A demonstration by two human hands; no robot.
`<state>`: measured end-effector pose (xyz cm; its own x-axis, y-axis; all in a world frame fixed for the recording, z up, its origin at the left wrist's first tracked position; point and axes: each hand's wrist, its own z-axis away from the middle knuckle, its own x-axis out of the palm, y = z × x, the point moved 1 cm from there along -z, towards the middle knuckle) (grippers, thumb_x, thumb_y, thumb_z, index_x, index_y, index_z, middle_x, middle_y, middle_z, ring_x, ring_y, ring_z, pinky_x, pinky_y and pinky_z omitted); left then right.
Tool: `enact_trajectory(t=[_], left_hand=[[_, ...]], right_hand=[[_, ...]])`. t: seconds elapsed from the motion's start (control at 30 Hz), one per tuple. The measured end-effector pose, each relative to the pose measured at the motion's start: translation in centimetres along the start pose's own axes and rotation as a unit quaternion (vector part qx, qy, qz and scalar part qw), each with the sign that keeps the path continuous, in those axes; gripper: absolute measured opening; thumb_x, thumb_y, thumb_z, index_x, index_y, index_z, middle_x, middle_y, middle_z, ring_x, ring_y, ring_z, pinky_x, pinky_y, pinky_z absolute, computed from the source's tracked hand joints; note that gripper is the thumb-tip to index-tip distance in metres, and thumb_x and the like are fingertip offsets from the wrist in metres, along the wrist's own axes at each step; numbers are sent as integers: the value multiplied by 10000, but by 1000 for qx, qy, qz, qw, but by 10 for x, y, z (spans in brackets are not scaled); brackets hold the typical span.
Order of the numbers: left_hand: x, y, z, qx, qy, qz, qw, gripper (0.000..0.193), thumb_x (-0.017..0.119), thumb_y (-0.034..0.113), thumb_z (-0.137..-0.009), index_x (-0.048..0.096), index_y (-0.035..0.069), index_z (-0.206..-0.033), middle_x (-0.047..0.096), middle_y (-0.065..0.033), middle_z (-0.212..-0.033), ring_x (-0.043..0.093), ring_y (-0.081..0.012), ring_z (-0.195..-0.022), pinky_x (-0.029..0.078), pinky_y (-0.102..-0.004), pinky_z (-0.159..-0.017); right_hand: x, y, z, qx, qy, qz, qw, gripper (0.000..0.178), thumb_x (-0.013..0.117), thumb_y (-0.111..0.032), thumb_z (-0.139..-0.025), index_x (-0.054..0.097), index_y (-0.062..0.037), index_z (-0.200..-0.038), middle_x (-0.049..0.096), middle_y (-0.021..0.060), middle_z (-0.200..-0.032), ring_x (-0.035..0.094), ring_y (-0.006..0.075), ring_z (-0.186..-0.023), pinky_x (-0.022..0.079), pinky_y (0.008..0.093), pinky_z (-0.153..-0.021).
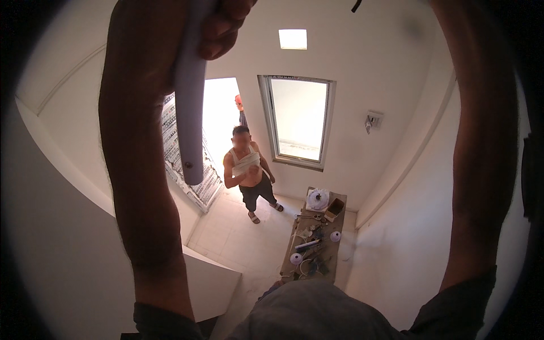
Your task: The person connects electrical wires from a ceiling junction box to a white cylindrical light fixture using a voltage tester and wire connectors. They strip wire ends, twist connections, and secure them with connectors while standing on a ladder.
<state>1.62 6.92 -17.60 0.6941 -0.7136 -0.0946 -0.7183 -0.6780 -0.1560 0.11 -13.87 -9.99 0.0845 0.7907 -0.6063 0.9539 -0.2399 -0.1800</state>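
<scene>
Both my arms are raised, and they leave the picture at the top. The fingers of my left hand (221, 28) are curled around a long, pale grey strip (191, 113). Its lower end is rounded, with a small dark screw or hole near the tip. The strip hangs down beside my left forearm, and its upper part runs beyond the top edge. My right forearm goes up along the right side; the right hand itself is out of the picture. A short black wire end (356, 5) shows at the top, between my arms.
Below me stands a long table (289, 249) with tools, cables, white round fittings and an open cardboard box (335, 209). A person (246, 164) stands on the tiled floor by the open doorway. A window (297, 119) and a wall fixture (373, 120) are on the far wall.
</scene>
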Motion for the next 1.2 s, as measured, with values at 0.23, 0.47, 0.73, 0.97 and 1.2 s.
enact_trajectory(t=[0.23, 0.47, 0.73, 0.97, 1.2], left_hand=[[-5, 49, -28, -120, 82, -45, 988, 329, 589, 113, -972, 542, 33, -1288, 684, -129, -1052, 677, -143, -752, 573, -234, -599], [-7, 30, -22, 5, 44, 17, 999, 241, 510, 100, -1013, 557, 1, -1227, 659, -93, -938, 597, -64, -585, 496, -176, -456], [-10, 33, -39, -126, -125, -165, 970, 294, 499, 144, -1029, 537, 19, -1292, 671, -149, -1010, 597, -121, -585, 531, -217, -502], [2, -43, -25, -176, -163, 530, 814, 365, 512, 218, -961, 604, 6, -1242, 618, -63, -753, 540, -97, -562, 430, -245, -484], [-30, -56, -18, -180, -144, 489, 842, 451, 493, 140, -853, 538, -16, -1274, 604, -93, -742, 517, -109, -553, 422, -263, -507]], right_hand=[[0, -6, 10, 14, -16, 0, 1000, 197, 650, -69, -902, 684, -12, -1088, 708, 96, -1025, 672, 123, -823, 546, 261, -648], [0, -15, 11, 14, -32, -5, 999, 193, 665, -103, -907, 685, -23, -1081, 715, 84, -981, 666, 109, -777, 534, 253, -617], [-16, -32, 22, 26, -35, -12, 999, 194, 681, -141, -911, 686, -35, -1073, 724, 69, -931, 658, 92, -723, 519, 244, -582], [-21, -48, 24, 14, -43, -48, 998, 199, 696, -175, -915, 687, -47, -1067, 731, 56, -888, 652, 77, -677, 507, 237, -552], [3, -69, 0, -40, -89, -310, 946, 445, 577, -100, -948, 475, 132, -1313, 698, 230, -991, 725, 213, -706, 615, 284, -504]])
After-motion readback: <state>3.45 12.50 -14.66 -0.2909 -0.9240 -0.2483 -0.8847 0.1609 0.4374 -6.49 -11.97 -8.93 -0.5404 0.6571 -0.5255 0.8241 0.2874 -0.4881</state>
